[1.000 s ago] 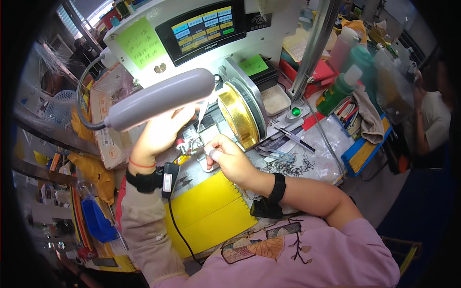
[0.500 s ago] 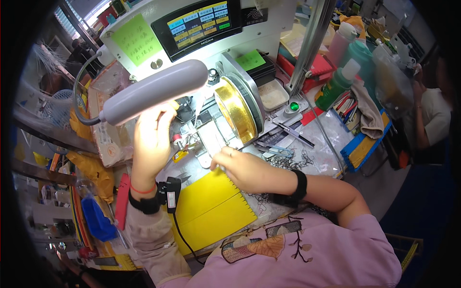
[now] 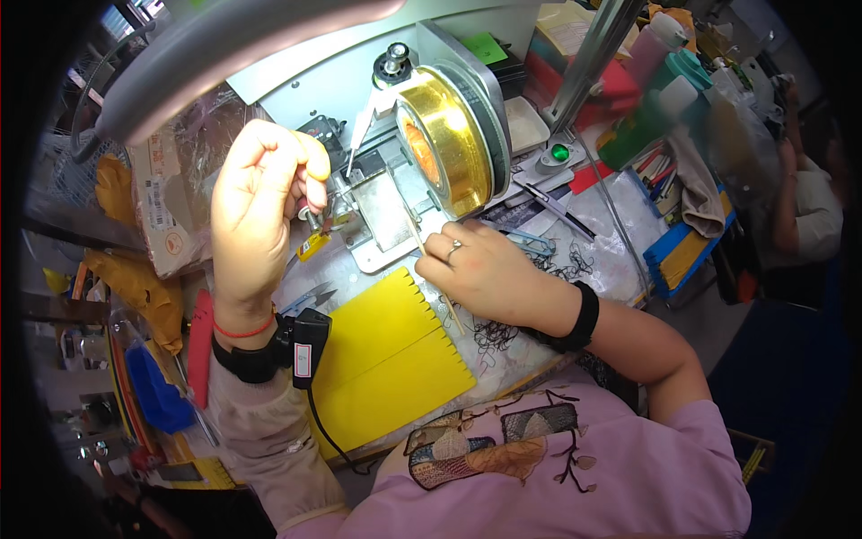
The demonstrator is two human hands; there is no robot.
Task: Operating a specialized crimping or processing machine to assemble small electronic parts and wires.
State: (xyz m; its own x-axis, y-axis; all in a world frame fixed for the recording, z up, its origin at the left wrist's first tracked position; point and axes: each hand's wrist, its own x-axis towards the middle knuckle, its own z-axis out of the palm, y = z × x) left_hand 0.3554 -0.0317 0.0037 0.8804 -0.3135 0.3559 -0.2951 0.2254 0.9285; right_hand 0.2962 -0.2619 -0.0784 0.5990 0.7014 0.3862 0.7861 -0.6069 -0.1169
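Note:
My left hand [image 3: 260, 193] is raised at the left of the machine, fingers curled and pinched beside small metal parts with a yellow tag [image 3: 312, 245]. What lies between its fingertips is hidden. In front of the machine, my right hand [image 3: 485, 269] grips a thin wooden stick [image 3: 455, 316]. The stick's upper end reaches the right edge of a flat metal plate [image 3: 382, 213] on the machine. Just beyond that plate stands a large gold-coloured spool [image 3: 462, 135]. A thin white nozzle-like part [image 3: 359, 135] points down towards the plate.
A yellow board with a notched edge [image 3: 386, 359] lies before me, near small scissors [image 3: 310, 298]. Dark thread-like loops [image 3: 498, 337] are scattered by my right wrist. A grey lamp [image 3: 242, 54] overhangs the upper left. Bottles [image 3: 646, 126] and a blue tray [image 3: 682, 251] stand right; another person sits beyond.
The view has shifted, with the lamp now higher and larger. My left hand has come down towards the small metal parts. My right hand has shifted right, and the stick shows plainly.

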